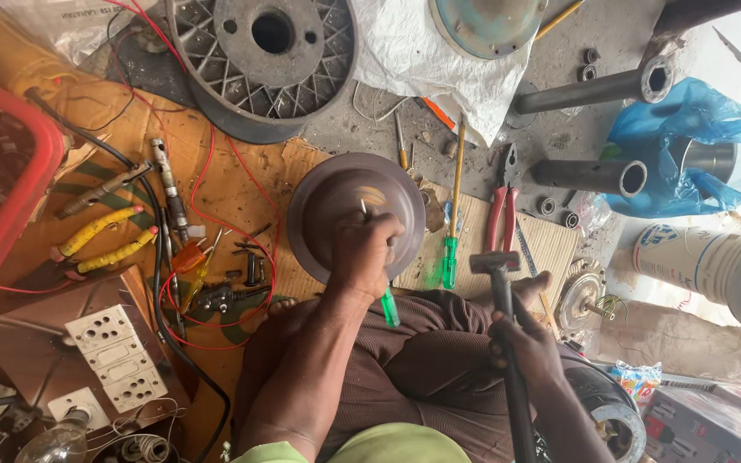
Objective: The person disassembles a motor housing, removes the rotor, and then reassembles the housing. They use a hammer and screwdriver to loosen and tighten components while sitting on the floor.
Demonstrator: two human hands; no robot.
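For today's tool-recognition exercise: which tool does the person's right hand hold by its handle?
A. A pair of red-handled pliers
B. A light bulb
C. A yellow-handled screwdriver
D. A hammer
D: the right hand grips the dark handle of a hammer, whose head is raised beside the round brown cover, while the red-handled pliers lie untouched on the floor.

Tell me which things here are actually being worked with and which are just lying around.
In use:
left hand with green-handled screwdriver
round brown cover
right hand gripping hammer

Lying about:
red pliers
yellow-handled pliers
second green screwdriver
two metal pipes
blue bag
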